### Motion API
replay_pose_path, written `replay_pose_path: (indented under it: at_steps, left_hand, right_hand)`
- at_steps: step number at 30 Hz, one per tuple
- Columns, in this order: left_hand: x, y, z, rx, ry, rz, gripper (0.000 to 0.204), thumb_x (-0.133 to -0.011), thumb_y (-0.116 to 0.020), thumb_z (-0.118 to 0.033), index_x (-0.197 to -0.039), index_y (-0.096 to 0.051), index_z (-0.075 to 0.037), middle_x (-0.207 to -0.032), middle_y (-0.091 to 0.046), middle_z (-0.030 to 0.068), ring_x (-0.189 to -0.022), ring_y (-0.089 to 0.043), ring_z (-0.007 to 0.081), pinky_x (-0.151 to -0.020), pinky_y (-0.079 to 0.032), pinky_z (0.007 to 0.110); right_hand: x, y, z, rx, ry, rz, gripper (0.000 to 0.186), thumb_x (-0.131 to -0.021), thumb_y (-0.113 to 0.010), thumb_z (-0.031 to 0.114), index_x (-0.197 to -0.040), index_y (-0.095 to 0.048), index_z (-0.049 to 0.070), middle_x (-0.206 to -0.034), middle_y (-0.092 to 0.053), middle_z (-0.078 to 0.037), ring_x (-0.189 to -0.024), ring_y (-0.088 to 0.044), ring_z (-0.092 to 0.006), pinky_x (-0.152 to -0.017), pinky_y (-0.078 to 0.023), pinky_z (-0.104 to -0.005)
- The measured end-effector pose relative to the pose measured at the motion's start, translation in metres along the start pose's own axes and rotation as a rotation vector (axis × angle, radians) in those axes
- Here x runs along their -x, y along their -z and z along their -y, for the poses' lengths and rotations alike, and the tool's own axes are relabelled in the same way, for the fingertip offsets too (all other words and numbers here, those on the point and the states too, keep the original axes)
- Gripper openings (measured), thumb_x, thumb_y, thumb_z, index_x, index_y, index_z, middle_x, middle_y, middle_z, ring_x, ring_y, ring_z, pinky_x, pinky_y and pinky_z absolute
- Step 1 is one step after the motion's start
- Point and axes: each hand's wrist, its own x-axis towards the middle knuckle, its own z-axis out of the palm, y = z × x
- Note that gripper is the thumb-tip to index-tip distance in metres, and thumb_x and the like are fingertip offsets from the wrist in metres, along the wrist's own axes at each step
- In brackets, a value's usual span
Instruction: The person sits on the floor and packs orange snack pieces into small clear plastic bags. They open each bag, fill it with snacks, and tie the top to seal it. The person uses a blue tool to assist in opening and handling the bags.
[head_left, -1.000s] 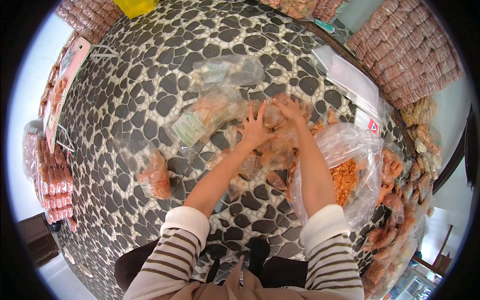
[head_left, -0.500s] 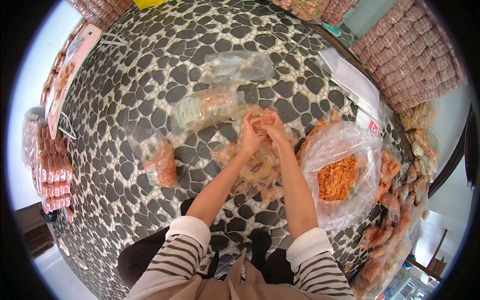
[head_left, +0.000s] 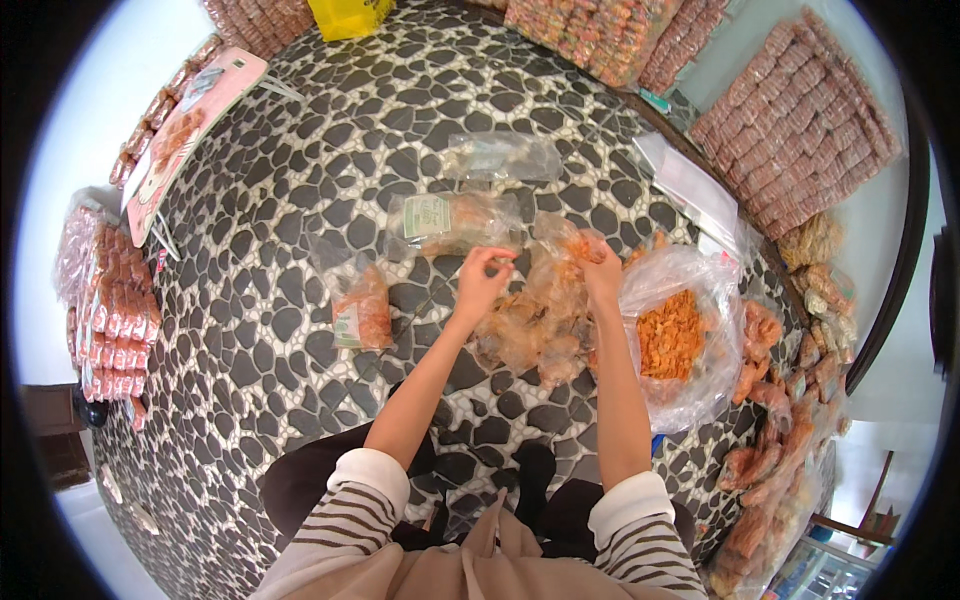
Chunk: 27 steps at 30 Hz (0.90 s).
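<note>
loosely, the left hand (head_left: 482,286) curls with fingers parted, while the right hand (head_left: 602,276) bends over plastic packets (head_left: 548,310), grip unclear.

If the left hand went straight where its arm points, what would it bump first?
Probably the right end of the clear, green-labelled bag just ahead, though depth is hard to judge.

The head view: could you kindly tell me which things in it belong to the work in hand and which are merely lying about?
Likely in the work:
crumpled clear bags at the right hand
labelled clear bag just beyond the left hand
open clear sack with orange pieces

Apparently lying about:
yellow bag
pink-topped table
stacked packets at far right
</note>
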Motion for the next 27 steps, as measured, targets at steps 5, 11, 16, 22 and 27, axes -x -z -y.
replay_pose_path:
  at_steps: [5,11,16,22,27]
  left_hand:
    - [-0.036,-0.006,0.011,-0.479,0.002,-0.328,0.045,-0.074,-0.069,-0.023,-0.11,-0.047,-0.006,-0.102,-0.043,0.0143,-0.096,-0.045,0.0295,-0.084,-0.038,0.039]
    - [-0.102,-0.036,0.04,-1.036,-0.098,-0.421,0.045,-0.075,-0.067,-0.026,-0.108,-0.049,-0.002,-0.1,-0.047,0.0132,-0.094,-0.048,0.032,-0.079,-0.041,0.041]
    - [-0.111,-0.026,0.04,-0.679,-0.116,-0.448,0.025,-0.084,-0.056,-0.024,-0.088,-0.062,0.0,-0.076,-0.054,0.0156,-0.068,-0.053,0.0334,-0.066,-0.044,0.039]
    - [-0.086,-0.015,-0.018,-0.12,0.085,-0.388,0.038,-0.091,-0.045,-0.032,-0.083,-0.062,0.0,-0.068,-0.056,0.0135,-0.06,-0.054,0.0244,-0.059,-0.041,0.036]
    - [-0.04,-0.008,-0.022,0.647,0.388,-0.252,0.038,-0.095,-0.04,-0.038,-0.105,-0.057,-0.006,-0.085,-0.06,0.0026,-0.077,-0.056,0.017,-0.069,-0.043,0.035]
  right_hand:
    - [0.0,0.004,0.002,0.018,0.108,-0.074,0.037,-0.074,-0.062,-0.007,-0.11,-0.053,-0.005,-0.094,-0.062,-0.008,-0.083,-0.058,-0.0144,-0.068,-0.047,-0.0248]
    - [-0.016,-0.013,-0.016,0.139,0.182,-0.338,0.026,-0.074,-0.064,-0.003,-0.099,-0.057,-0.003,-0.092,-0.062,-0.008,-0.081,-0.058,-0.0148,-0.069,-0.045,-0.0256]
    - [-0.013,-0.033,0.01,-0.252,0.231,-0.345,0.017,-0.075,-0.062,-0.002,-0.091,-0.058,-0.002,-0.092,-0.061,-0.012,-0.085,-0.057,-0.0191,-0.072,-0.044,-0.0275]
    - [0.017,-0.064,0.071,-0.236,0.657,-0.36,0.02,-0.076,-0.06,-0.005,-0.095,-0.056,0.0,-0.098,-0.059,-0.007,-0.086,-0.056,-0.016,-0.072,-0.046,-0.0287]
    - [0.055,-0.077,0.052,0.317,1.02,0.051,0.025,-0.069,-0.059,-0.007,-0.094,-0.056,-0.001,-0.101,-0.057,-0.016,-0.095,-0.054,-0.0335,-0.079,-0.045,-0.0397]
